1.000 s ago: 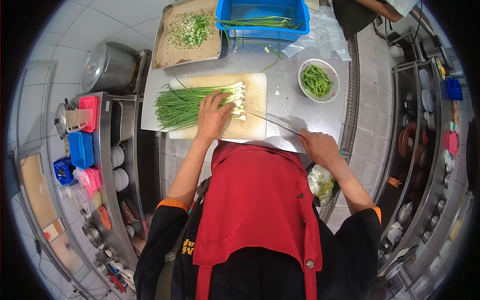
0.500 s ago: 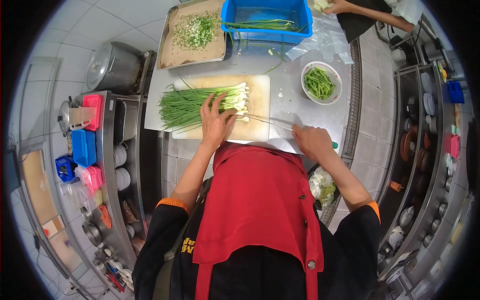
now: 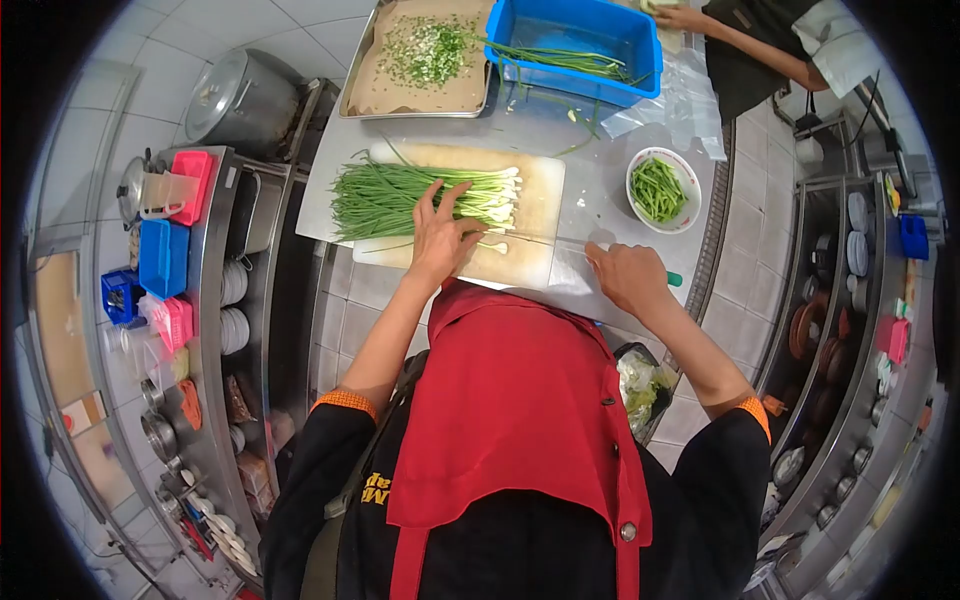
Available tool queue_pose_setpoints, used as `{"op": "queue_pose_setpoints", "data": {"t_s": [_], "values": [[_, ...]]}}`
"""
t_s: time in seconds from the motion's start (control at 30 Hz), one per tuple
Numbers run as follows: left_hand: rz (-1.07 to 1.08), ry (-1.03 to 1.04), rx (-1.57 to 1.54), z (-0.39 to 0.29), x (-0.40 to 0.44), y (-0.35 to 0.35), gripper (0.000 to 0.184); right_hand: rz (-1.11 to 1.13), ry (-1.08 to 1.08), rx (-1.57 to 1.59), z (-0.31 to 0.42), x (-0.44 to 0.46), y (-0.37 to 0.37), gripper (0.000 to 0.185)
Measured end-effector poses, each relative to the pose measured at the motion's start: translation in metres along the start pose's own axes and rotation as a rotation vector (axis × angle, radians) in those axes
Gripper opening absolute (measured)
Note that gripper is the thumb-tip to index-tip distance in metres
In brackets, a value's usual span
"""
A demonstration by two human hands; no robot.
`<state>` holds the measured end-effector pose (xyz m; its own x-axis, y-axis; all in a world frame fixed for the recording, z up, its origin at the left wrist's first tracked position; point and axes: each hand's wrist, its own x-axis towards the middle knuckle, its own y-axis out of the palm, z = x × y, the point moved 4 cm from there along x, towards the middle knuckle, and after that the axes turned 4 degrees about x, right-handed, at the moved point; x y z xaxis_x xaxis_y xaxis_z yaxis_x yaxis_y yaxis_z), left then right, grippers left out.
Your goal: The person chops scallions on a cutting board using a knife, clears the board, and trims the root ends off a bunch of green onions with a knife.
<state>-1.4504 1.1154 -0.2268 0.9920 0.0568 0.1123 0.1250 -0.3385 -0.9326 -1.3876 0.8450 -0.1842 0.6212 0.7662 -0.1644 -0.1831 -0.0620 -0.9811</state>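
A bunch of spring onions [image 3: 385, 200] lies across the pale cutting board [image 3: 540, 195], green tops to the left and white bulbs to the right. Over the bunch, my left hand [image 3: 440, 240] curves with its fingers somewhat apart, holding the stalks against the board. My right hand [image 3: 632, 278] is closed round a knife [image 3: 570, 243], whose green handle end pokes out beyond the fist. The thin blade points left, just below the main row of bulbs. One bulb [image 3: 494, 247] lies on the near side of the blade, apart from the others.
Behind the board are a metal tray [image 3: 415, 112] of chopped greens and a blue tub [image 3: 590, 85] with loose stalks. A bowl [image 3: 690, 212] of cut green pieces stands at right. Another person's hand [image 3: 680, 18] is at the far right. Shelves [image 3: 225, 330] flank both sides.
The camera view has tilted, so the table and its contents appear farther right. A single bulb now lies more clearly separated below the bunch. Both hands keep nearly the same hold.
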Motion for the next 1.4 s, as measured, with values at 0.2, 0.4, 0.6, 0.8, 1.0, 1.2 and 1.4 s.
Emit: {"op": "queue_pose_setpoints", "data": {"t_s": [0.2, 0.4, 0.6, 0.8, 1.0, 1.2, 1.4], "values": [[0.006, 0.025, 0.013, 0.001, 0.001, -0.001, 0.011, 0.026, -0.003, -0.03, 0.004, 0.013, -0.026, 0.012], [0.035, 0.025, 0.033, 0.0, 0.003, 0.0, 0.011, 0.022, 0.017, -0.057, 0.02, 0.033, -0.047, 0.012], [0.029, -0.007, 0.045, 0.004, 0.002, 0.002, 0.01, 0.059, 0.019, -0.131, 0.0, 0.02, -0.054, 0.012], [-0.03, 0.219, 0.026, -0.004, -0.008, -0.005, 0.015, 0.114, 0.053, -0.123, -0.023, -0.008, -0.058, 0.011], [-0.169, 0.122, 0.064, -0.016, 0.0, 0.001, 0.022, 0.117, 0.176, -0.025, -0.027, -0.028, -0.05, 0.014], [-0.236, 0.103, 0.083, -0.012, 0.006, 0.009, 0.019, 0.155, 0.248, 0.059, -0.028, -0.037, -0.042, 0.02], [-0.249, 0.146, 0.136, -0.014, 0.013, 0.004, 0.012, 0.151, 0.24, 0.084, -0.024, -0.037, -0.034, 0.022]]}}
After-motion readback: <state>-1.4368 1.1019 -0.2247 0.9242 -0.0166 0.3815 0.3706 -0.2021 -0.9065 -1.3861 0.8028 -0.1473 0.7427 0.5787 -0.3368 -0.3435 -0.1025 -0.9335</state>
